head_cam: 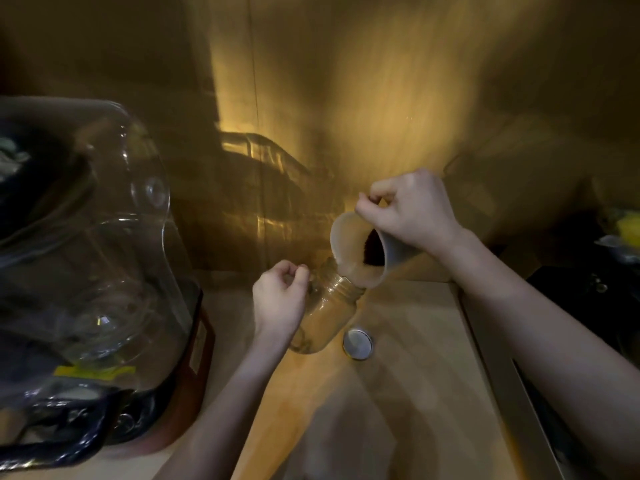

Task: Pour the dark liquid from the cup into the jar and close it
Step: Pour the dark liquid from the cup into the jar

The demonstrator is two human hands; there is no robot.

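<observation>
A clear glass jar (325, 313) stands on the wooden counter (398, 393) with its mouth open. My left hand (278, 299) grips the jar's side. My right hand (410, 209) holds a pale cup (360, 251) by its handle, tipped steeply with its rim over the jar's mouth. Dark liquid shows inside the cup near its bottom. A round metal lid (358, 343) lies flat on the counter just right of the jar.
A large clear plastic cover (86, 254) over dark items fills the left side. A wooden wall (346, 98) rises behind the counter. At the right edge a dark appliance surface (588, 299) and something yellow (628, 228) sit beyond the counter's rim.
</observation>
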